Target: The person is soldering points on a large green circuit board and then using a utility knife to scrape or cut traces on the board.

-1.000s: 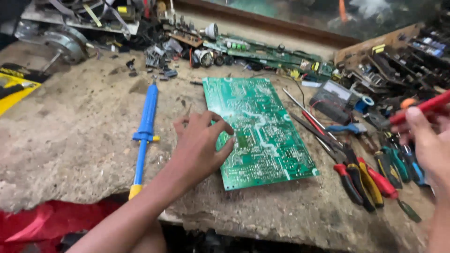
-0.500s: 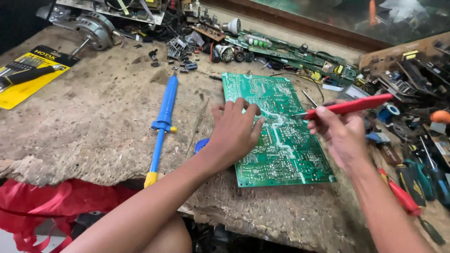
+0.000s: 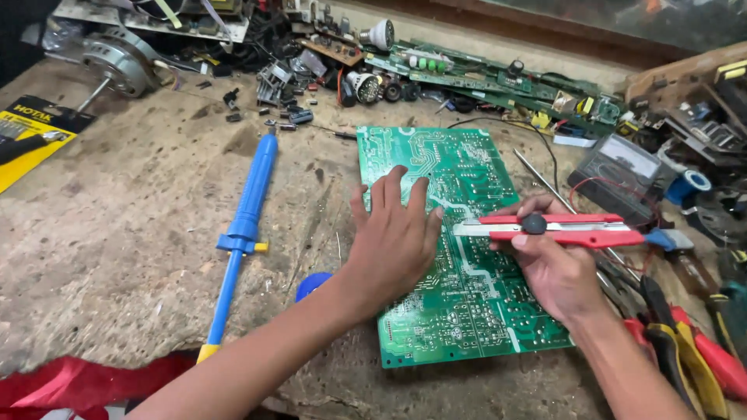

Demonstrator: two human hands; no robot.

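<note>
Workbench [image 3: 117,257]: red utility knife [image 3: 556,229] lies crosswise, blade pointing left.

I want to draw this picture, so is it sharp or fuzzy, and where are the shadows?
Head view: mostly sharp, the fine tracks on the green circuit board are crisp; light is soft and even, with only a faint shadow beside the left hand; no strong glare on the red utility knife in the right hand; the far top edge is dim, and the bench edges bend slightly.

A flat yellow-and-black cardboard blister package [image 3: 31,136] lies at the desk's [image 3: 140,225] far left edge. A grey rectangular meter screen [image 3: 626,159] sits tilted among tools at right.
</note>
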